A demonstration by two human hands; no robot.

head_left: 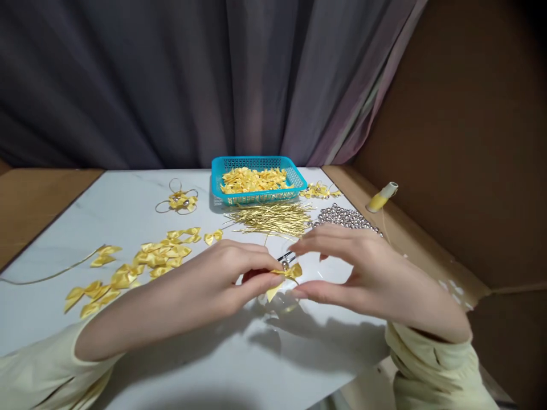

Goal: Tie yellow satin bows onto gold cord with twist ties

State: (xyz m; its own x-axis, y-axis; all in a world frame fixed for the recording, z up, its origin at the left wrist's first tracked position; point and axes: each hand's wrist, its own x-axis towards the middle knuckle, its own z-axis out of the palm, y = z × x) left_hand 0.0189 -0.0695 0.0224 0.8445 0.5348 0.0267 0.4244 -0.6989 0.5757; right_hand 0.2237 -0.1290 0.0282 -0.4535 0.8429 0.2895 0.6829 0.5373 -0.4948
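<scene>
My left hand (233, 276) pinches a small yellow ribbon bow (293, 271) between thumb and fingers, over the front middle of the table. A shiny silver bead (285, 265) sits against the bow. Just behind it shows a thin black and silver piece (287, 257), whose kind I cannot make out. My right hand (350, 267) is at the bow's right side, thumb and fingers spread apart around it. Its fingertips are close to the bow, and I cannot tell whether they touch. Below the bow, a faint gold loop (290, 309) is blurred.
A blue basket (216, 185) of yellow bows stands at the back. Before it lie gold wire stems (273, 219), with silver beads (346, 216) to the right. Loose bows (160, 256) are spread left. Finished-looking looped pieces (182, 200) lie behind them. A thread spool (382, 197) stands right.
</scene>
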